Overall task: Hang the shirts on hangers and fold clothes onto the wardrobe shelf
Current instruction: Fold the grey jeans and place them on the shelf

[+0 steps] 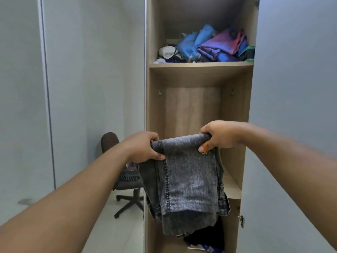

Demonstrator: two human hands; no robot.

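Folded grey acid-washed jeans (189, 181) hang in front of the open wardrobe, doubled over at the top. My left hand (145, 147) grips the fold's left end and my right hand (218, 135) grips its right end. The jeans hang level with the middle wooden shelf (231, 187), which shows bare board to the right of the cloth. The legs droop below that shelf's front edge.
The upper shelf (200, 64) holds a pile of blue and purple clothes (215, 45). Dark clothes (206, 238) lie in the bottom compartment. The open wardrobe door (295, 106) stands at right. A dark office chair (125, 176) shows in a mirror panel at left.
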